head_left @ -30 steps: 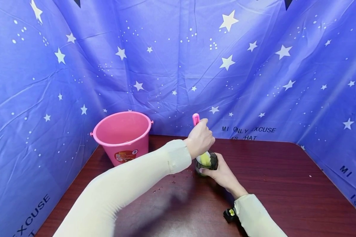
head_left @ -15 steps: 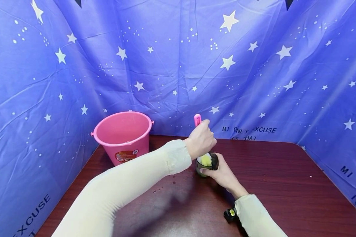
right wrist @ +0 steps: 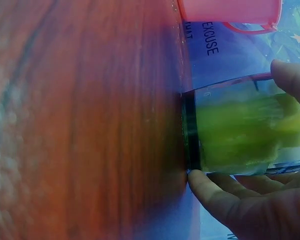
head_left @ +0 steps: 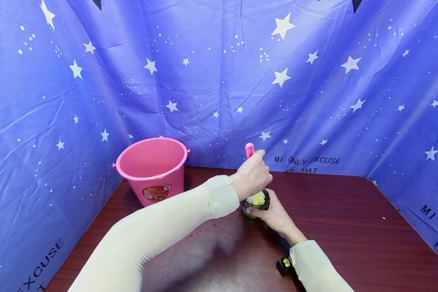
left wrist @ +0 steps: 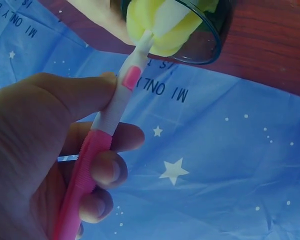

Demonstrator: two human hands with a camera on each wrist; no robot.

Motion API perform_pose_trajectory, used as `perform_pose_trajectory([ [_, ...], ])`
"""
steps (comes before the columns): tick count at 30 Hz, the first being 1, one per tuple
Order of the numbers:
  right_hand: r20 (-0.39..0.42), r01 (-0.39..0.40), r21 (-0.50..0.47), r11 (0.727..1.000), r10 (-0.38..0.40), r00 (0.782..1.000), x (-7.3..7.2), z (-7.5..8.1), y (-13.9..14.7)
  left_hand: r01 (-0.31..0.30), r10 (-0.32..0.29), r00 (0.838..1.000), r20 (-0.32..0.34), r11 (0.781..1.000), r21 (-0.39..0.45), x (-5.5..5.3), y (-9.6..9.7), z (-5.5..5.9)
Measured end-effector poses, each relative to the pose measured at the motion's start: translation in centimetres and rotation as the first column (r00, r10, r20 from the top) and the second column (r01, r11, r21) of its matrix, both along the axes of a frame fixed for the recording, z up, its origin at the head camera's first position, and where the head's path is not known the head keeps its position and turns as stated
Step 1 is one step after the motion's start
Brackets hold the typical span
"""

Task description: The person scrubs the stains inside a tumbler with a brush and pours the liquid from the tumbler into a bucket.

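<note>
My left hand (head_left: 253,173) grips the pink and white handle of a sponge cup brush (left wrist: 94,150), thumb along the white part and fingers curled round the pink grip. The brush's yellow and white sponge head (left wrist: 162,25) sits inside a dark, see-through glass (head_left: 249,210). In the head view the handle's pink end (head_left: 250,150) sticks up above the hand. My right hand (head_left: 277,215) holds the glass upright on the table, thumb on one side and fingers on the other. Through the glass wall the sponge (right wrist: 240,132) looks yellow-green in the right wrist view.
A pink bucket (head_left: 149,178) with a label stands at the back left of the dark red wooden table (head_left: 336,227). Water drops (head_left: 195,234) lie left of the glass. A small black object (head_left: 282,266) shows by the right sleeve. A starry blue cloth (head_left: 211,73) hangs behind.
My left hand has shifted slightly right and down with the brush, whose sponge has turned within the glass. The right hand and glass stay nearly in place.
</note>
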State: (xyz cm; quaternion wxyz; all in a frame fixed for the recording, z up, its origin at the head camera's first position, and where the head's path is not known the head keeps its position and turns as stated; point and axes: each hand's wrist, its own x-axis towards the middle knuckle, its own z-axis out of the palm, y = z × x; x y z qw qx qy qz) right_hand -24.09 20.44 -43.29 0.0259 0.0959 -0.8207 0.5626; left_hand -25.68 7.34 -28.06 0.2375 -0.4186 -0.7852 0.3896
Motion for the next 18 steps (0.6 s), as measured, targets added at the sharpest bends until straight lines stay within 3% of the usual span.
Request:
perform_pose_trajectory([
  [11, -0.008, -0.028, -0.037, 0.999, 0.028, 1.000, 0.30, 0.05, -0.05, -0.041, 0.041, 0.999, -0.013, 0.999, -0.008, -0.32, 0.46, -0.42],
  [18, 0.018, 0.012, -0.034, 0.999, -0.012, 1.000, 0.23, 0.07, -0.09, -0.077, 0.077, 0.997, 0.005, 0.997, 0.019, -0.76, 0.05, -0.19],
])
